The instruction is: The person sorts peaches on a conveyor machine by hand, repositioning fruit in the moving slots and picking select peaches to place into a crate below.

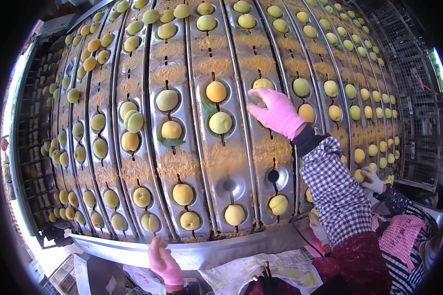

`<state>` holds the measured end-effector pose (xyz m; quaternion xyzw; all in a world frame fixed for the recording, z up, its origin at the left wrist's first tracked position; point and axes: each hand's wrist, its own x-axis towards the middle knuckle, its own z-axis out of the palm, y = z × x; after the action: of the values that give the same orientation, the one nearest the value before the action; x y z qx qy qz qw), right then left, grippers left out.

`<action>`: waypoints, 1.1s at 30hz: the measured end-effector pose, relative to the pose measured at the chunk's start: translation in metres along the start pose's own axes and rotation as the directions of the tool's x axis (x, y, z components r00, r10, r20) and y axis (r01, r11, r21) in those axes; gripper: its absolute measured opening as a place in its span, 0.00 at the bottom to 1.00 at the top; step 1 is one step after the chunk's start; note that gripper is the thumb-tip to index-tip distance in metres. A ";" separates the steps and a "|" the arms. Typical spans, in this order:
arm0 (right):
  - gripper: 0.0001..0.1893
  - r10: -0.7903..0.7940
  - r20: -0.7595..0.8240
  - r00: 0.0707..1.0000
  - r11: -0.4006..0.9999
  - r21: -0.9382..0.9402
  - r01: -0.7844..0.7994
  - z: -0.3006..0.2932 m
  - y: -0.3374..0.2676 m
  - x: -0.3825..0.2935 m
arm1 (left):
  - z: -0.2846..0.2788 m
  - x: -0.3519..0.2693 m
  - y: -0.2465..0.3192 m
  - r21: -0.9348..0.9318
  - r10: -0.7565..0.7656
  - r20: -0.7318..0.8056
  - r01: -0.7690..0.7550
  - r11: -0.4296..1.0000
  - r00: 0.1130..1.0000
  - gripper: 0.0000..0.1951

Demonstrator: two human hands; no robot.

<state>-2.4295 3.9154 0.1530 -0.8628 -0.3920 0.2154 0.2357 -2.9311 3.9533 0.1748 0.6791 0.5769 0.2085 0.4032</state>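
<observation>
My right hand, in a pink glove, reaches over a metal cup plate of the machine bed. Its thumb and forefinger are apart, with nothing visible between them. A yellow peach sits in the cup just beyond the fingers; the nearer cup is mostly covered by the hand. My left hand, also pink-gloved, is at the metal front rail, fingertips just below a greenish peach. Whether it holds anything is hidden. Left of my right hand, two peaches fill one plate, a leaf beside them.
Peach pulp coats the bands between cup rows. Two cups, one upper and one dark-holed, hold no fruit. An extra peach rests across a filled pair. At right, a co-worker's gloved hand touches the bed near wire guards.
</observation>
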 end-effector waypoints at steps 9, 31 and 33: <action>0.24 -0.085 0.243 0.966 0.945 -0.287 0.156 0.052 -0.057 0.013 | -0.043 0.029 -0.160 -0.044 -0.413 -0.630 0.501 0.865 0.658 0.30; 0.23 0.186 -0.159 0.970 0.965 -0.156 -0.210 0.080 -0.058 0.070 | -0.105 0.133 -0.222 0.442 -0.170 -0.689 0.594 0.672 0.705 0.33; 0.22 0.211 -0.149 0.966 0.946 -0.216 -0.240 0.081 -0.057 0.077 | -0.108 0.139 -0.226 0.430 -0.156 -0.682 0.564 0.705 0.715 0.33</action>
<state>-2.4610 4.0273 0.1069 -0.9353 -0.2978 0.1398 0.1306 -3.1167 4.1211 0.0348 0.5341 0.8361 0.1253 -0.0083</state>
